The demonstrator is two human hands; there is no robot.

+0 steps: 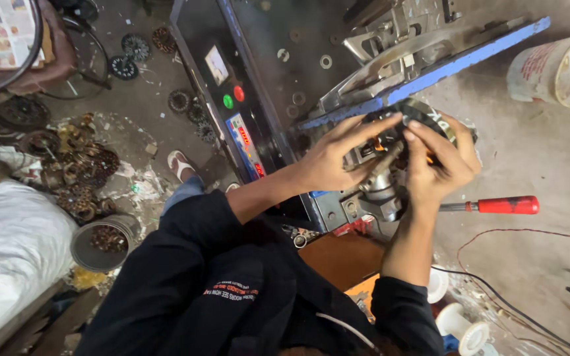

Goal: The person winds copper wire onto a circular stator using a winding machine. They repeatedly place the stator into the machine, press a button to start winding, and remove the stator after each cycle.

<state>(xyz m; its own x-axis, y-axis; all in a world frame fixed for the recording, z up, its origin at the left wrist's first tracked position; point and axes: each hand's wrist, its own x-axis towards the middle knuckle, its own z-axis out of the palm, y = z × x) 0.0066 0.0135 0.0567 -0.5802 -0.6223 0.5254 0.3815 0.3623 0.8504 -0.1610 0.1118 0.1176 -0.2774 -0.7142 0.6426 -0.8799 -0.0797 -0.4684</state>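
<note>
Two hands: left (328, 161), right (438, 165). One red-handled screwdriver (496, 205) at three o'clock. Two white spools (460, 326) at five. One bucket (555, 66) at two. Two round buttons, green (228, 101) and red (239, 93), near eleven.

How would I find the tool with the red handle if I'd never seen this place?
Start at the big dark machine with the blue bar. Just right of it, the person's right hand works on a round metal part. The screwdriver lies flat on the grey floor beside that hand; its bright red handle is the only red thing there.
</note>
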